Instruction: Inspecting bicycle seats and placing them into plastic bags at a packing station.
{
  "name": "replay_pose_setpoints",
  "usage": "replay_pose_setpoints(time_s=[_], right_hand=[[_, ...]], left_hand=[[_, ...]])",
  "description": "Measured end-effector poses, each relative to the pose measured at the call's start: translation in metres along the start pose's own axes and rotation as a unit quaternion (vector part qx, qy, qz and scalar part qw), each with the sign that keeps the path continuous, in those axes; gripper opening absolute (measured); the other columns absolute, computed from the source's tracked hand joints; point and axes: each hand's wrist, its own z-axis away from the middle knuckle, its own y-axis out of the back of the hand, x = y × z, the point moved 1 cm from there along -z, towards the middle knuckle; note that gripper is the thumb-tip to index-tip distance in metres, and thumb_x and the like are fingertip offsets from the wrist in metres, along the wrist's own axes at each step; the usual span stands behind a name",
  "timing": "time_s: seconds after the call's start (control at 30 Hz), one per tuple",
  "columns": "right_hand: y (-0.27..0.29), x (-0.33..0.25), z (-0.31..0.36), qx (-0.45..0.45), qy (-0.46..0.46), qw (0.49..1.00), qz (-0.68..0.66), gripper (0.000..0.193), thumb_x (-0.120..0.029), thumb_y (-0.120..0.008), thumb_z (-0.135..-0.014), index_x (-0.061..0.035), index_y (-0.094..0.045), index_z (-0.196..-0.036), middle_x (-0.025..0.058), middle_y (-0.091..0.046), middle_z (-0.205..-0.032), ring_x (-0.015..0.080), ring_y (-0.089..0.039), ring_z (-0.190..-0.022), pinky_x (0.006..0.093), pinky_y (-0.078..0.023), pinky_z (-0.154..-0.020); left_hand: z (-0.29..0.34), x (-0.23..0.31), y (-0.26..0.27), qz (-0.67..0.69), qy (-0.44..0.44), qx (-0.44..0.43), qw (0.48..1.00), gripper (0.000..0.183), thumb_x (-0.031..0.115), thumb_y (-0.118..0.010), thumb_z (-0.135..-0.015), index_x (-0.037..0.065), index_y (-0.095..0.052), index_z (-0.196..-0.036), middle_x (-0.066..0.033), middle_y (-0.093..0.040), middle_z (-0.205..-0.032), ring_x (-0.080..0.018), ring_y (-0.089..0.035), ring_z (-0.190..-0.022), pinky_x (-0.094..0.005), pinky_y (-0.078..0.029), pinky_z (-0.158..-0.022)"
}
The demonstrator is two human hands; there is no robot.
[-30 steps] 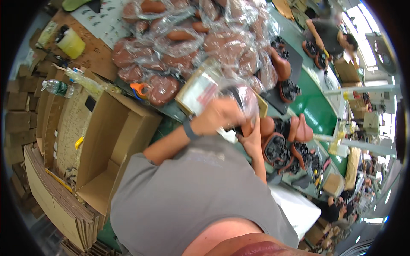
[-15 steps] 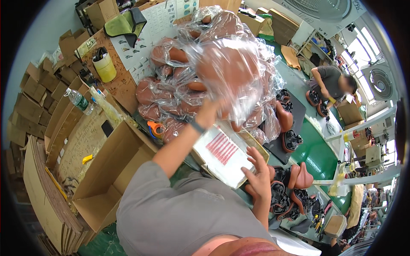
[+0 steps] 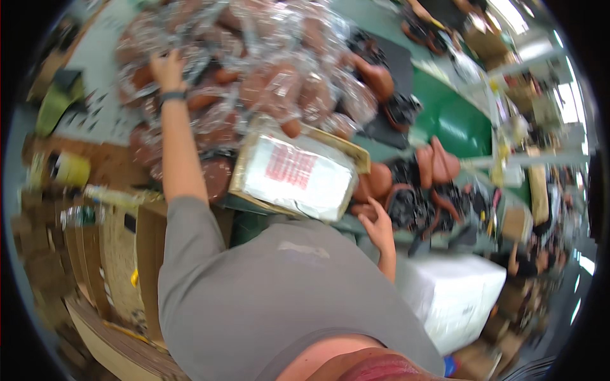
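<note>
Well, left hand (image 3: 168, 71): among bagged seats (image 3: 273, 86) heaped beyond the box (image 3: 362, 159); grip unclear.
Right hand (image 3: 380, 227): fingers loosely spread, beside bare seats (image 3: 373, 182).
Bagging: many done, several bare.

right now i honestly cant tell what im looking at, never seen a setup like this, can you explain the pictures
There is no machine here: a person works with two bare hands. The view comes from a wide fisheye camera worn on the head, the left of two, looking down, so straight edges bend.

On the table lies a pile of plastic-wrapped brown saddles. Nearer the person is a shallow carton with a white packet in it, and to its right are unwrapped brown saddles.

The left hand is at the wrapped pile; the right hand is by the unwrapped ones. Blur hides whether either grips anything.
</note>
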Motion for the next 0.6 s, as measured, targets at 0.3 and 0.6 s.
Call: replay_pose_setpoints(time_s=[0.3, 0.6], right_hand=[[0.078, 0.067, -0.254, 0.088, 0.02, 0.991, 0.1, 0.073, -0.018, -0.087, -0.095, -0.0005, -0.058, -0.159, 0.0217, -0.079, -0.132, 0.03, -0.078, -0.119, 0.0439, -0.062, -0.103], [0.21, 0.151, -0.6, 0.141, -0.14, 0.726, -0.658, 0.037, -0.025, -0.077, -0.107, 0.0003, -0.059, -0.128, 0.0185, -0.075, -0.11, 0.0365, -0.081, -0.088, 0.0425, -0.074, -0.069]], left_hand=[[0.426, -0.027, -0.16, -0.275, 0.112, -0.412, 0.861, 0.033, 0.016, -0.076, -0.101, 0.01, -0.079, -0.134, -0.0135, -0.082, -0.114, -0.0317, -0.08, -0.097, -0.0417, -0.062, -0.082], [0.442, -0.045, -0.195, -0.302, 0.123, -0.615, 0.718, 0.044, 0.023, -0.078, -0.102, 0.01, -0.073, -0.143, -0.0185, -0.079, -0.131, -0.0401, -0.074, -0.12, -0.0492, -0.061, -0.099]])
